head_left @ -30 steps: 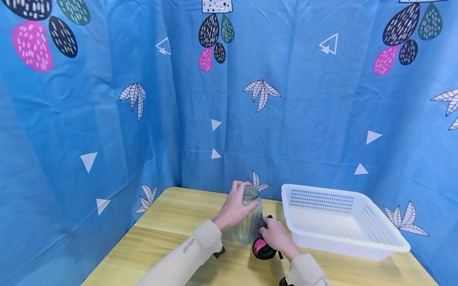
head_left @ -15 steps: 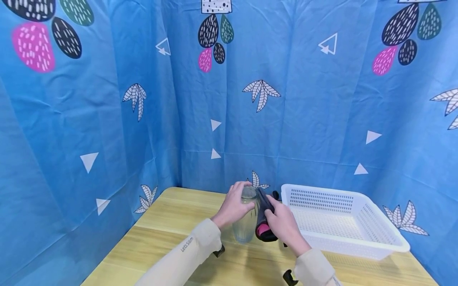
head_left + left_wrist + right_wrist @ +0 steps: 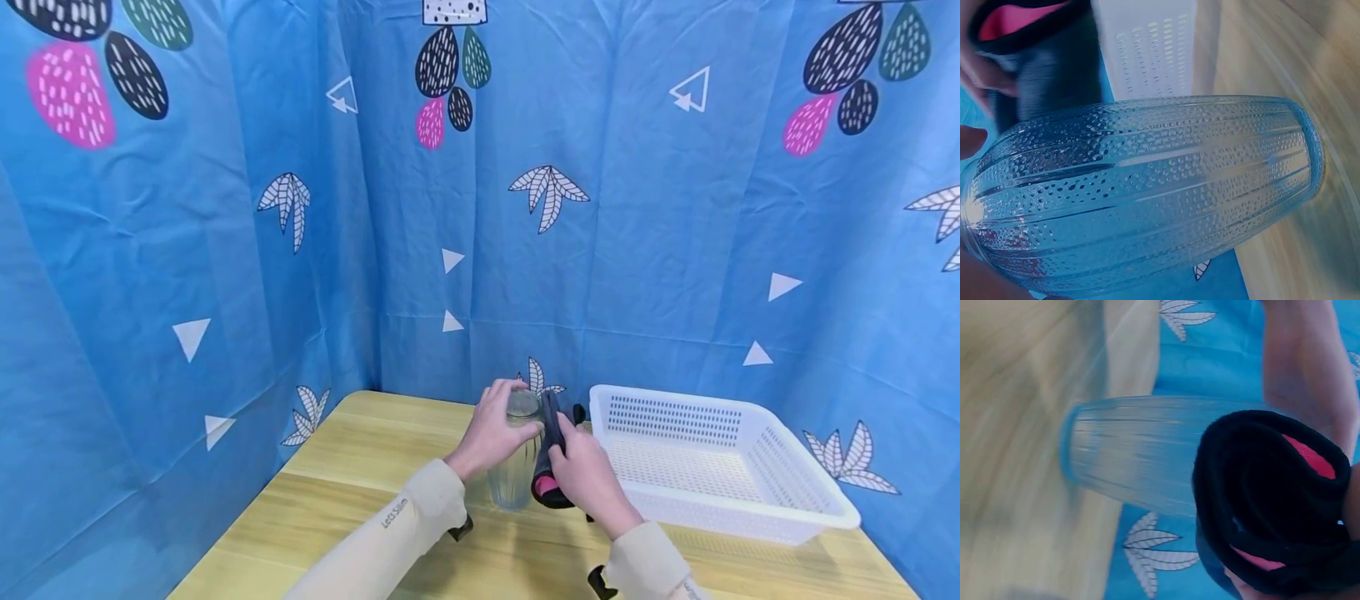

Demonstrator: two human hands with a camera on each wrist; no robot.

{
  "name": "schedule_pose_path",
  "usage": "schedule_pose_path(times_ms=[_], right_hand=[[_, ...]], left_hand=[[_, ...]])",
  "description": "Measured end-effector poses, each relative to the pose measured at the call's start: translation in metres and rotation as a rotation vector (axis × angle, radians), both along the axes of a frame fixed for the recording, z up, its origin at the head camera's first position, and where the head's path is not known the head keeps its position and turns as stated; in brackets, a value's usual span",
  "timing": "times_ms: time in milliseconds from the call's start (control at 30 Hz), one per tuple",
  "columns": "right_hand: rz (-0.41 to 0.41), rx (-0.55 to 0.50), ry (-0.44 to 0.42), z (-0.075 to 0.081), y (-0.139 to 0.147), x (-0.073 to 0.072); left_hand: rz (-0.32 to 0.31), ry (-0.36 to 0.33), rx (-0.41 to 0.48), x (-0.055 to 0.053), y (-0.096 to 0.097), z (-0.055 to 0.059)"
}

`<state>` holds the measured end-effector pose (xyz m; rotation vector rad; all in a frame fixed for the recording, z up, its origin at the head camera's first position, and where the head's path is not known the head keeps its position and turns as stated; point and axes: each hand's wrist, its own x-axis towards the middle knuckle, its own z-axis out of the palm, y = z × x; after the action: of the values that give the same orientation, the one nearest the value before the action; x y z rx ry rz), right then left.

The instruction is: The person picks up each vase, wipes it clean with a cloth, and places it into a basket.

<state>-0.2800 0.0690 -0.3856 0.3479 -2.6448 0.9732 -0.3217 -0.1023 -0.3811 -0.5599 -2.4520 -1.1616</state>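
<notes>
A clear glass vase point(image 3: 508, 483) with vertical ribs and a dimpled surface stands upright on the wooden table. My left hand point(image 3: 492, 435) grips it near the neck, fingers behind and thumb in front. Close on its right side, my right hand point(image 3: 588, 471) holds a rolled piece of black fabric point(image 3: 553, 435) with a pink lining. In the right wrist view the open end of the black fabric roll point(image 3: 1213, 481) shows pink inside its layers. The left wrist view has the glass vase point(image 3: 1166, 181) lying across the picture, the fabric just beyond it.
To the right is a white perforated plastic basket point(image 3: 712, 510), with bare bottom showing. Behind the wooden table point(image 3: 300, 508) hangs a blue patterned curtain point(image 3: 645, 250). Dark wrist straps point(image 3: 600, 583) show at both cuffs.
My right hand has raised the black fabric from low beside the vase to near its rim, then shifted slightly left toward the glass. My left hand stays on the vase.
</notes>
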Motion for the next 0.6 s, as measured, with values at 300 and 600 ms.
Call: schedule_pose_path(times_ms=[300, 600], right_hand=[[0.054, 0.078, -0.179, -0.035, -0.003, -0.007], [0.135, 0.176, -0.288, -0.058, -0.004, -0.014]], left_hand=[[0.012, 0.014, 0.019, 0.0, 0.0, -0.004], [0.009, -0.041, 0.064, 0.002, 0.0, -0.005]])
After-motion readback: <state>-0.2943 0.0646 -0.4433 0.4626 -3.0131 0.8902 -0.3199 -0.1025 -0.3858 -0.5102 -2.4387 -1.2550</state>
